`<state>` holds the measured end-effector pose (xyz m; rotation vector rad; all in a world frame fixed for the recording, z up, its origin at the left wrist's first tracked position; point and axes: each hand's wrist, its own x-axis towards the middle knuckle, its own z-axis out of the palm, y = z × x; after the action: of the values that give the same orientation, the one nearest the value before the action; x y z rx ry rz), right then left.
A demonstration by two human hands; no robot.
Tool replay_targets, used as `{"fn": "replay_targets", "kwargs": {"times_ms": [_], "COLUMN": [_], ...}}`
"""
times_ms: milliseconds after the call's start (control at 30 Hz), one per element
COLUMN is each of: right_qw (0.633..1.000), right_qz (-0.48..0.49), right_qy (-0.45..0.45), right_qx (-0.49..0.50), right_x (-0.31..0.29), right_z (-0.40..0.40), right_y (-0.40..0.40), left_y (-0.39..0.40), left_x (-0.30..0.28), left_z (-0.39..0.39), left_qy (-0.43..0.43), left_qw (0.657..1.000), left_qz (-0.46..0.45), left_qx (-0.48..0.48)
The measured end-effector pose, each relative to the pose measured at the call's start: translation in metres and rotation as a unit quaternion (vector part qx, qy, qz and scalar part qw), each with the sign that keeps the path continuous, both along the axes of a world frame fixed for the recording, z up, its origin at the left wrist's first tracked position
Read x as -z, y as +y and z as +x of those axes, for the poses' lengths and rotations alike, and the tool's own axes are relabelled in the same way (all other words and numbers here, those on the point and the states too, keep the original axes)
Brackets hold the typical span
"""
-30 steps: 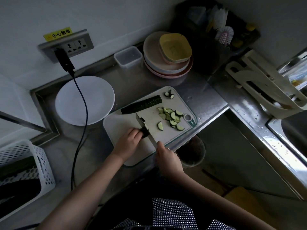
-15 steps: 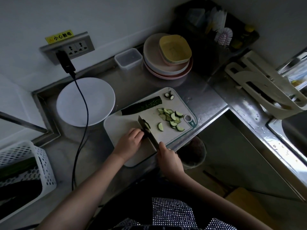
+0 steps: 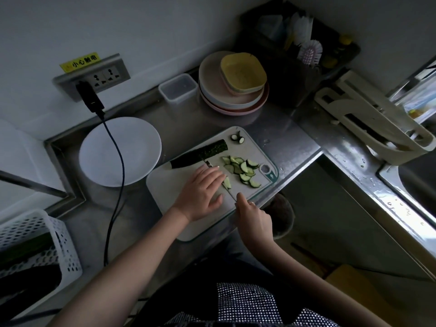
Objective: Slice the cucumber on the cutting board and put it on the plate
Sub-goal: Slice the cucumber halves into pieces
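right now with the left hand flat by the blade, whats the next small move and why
Probably reach the left hand for the uncut cucumber length at the board's far edge and bring it under the knife. The right hand holds the knife, a pile of slices lies on the cutting board, and the white plate holds no slices.

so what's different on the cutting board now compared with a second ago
The left hand has let go of the small cucumber piece it was steadying and now lies flat, fingers spread, against the knife. The right hand keeps its grip on the handle. The long cucumber piece, the pile of slices and the white plate stayed put.
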<state>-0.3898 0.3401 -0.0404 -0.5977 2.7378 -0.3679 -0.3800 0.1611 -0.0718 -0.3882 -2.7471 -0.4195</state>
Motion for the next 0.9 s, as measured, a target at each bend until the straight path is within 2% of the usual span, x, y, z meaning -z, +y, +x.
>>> {"fn": "replay_targets", "kwargs": {"times_ms": [133, 267, 333, 467, 633, 800, 900], "right_qw": [0.999, 0.995, 0.996, 0.995, 0.992, 0.99, 0.99], "right_qz": [0.037, 0.067, 0.073, 0.082, 0.1, 0.107, 0.101], "right_qy": [0.008, 0.018, 0.018, 0.025, 0.028, 0.03, 0.037], "right_qx": [-0.039, -0.067, -0.057, -0.045, -0.072, -0.084, -0.092], "right_x": [-0.002, -0.005, -0.005, -0.001, 0.002, 0.002, -0.003], "right_z": [-0.003, -0.007, -0.01, -0.018, -0.021, -0.026, -0.028], "right_y": [0.006, 0.008, 0.009, 0.016, 0.022, 0.025, 0.022], "left_y": [-0.006, -0.001, 0.0, -0.008, -0.012, -0.011, -0.006], "left_x": [-0.004, -0.021, -0.026, -0.024, -0.019, -0.021, -0.025], "left_z": [-0.016, -0.036, -0.044, -0.046, -0.044, -0.048, -0.054], "left_qy": [-0.09, -0.27, -0.248, -0.064, -0.132, -0.161, -0.246], "left_qw": [0.996, 0.963, 0.968, 0.996, 0.99, 0.986, 0.969], "left_qz": [-0.002, 0.013, 0.043, 0.061, 0.039, 0.041, 0.016], "left_qx": [0.0, -0.01, -0.009, -0.019, -0.024, -0.003, -0.004]}}
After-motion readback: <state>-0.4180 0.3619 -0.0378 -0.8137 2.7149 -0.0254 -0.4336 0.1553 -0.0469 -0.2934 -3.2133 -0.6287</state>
